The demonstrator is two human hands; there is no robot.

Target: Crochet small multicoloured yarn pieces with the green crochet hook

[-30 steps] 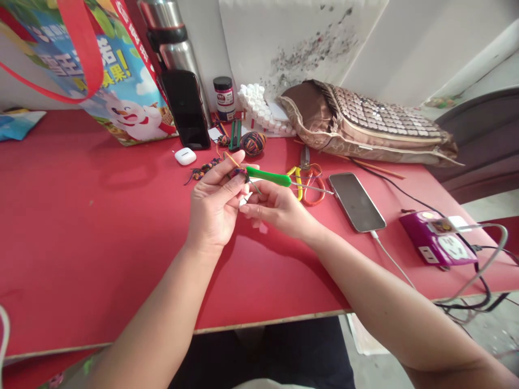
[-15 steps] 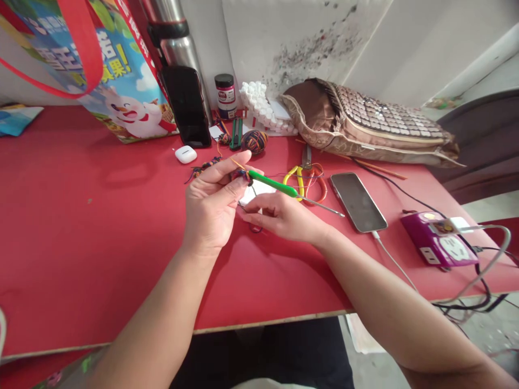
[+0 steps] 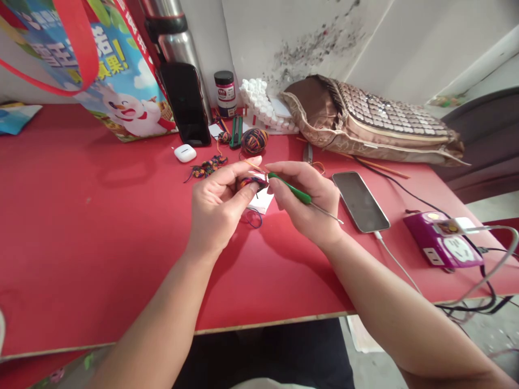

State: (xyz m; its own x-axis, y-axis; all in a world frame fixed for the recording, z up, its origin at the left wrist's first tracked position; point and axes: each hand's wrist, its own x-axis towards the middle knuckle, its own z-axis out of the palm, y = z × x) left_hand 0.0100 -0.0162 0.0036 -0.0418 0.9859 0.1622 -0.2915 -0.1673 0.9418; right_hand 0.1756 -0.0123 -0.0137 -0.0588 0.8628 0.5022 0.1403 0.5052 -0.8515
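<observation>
Working in head view: left hand (image 3: 213, 208) pinching multicolored crochet piece (image 3: 246, 181) between thumb and fingers; right hand (image 3: 310, 202) closed around green-handled crochet hook (image 3: 294, 189), green end at the piece, metal shaft pointing toward tabletop's (image 3: 121, 243) right side. Both hands above tabletop's middle, between near and far edges. White paper (image 3: 261, 202) just below piece. Toward far edge: yarn ball (image 3: 254, 141), knotted yarn strip (image 3: 208, 167), white earbud case (image 3: 185, 153). Smartphone (image 3: 360, 202) right of right hand; purple power socket (image 3: 441, 240) near tabletop's near-right corner.
</observation>
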